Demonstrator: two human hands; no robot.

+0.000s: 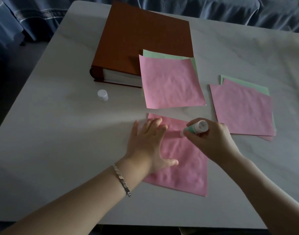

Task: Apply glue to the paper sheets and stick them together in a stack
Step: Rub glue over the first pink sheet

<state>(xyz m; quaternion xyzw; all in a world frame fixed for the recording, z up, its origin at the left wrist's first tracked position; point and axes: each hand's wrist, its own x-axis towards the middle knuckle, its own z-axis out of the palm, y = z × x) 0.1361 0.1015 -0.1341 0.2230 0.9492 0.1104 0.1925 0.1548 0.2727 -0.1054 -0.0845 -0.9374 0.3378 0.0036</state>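
Observation:
A pink paper sheet (184,167) lies on the white table in front of me. My left hand (148,145) presses flat on its left part, fingers straight and spread. My right hand (211,138) grips a green and white glue stick (195,128), its tip touching the upper part of that sheet. Farther back lies a pink sheet over a green one (170,82). To the right sits another small stack (242,109), pink on top with a green sheet showing behind.
A thick brown binder (145,39) lies at the back of the white table (60,141), with the pink and green sheets partly leaning on it. The white glue cap (103,95) stands left of the papers. Blue fabric hangs behind the table.

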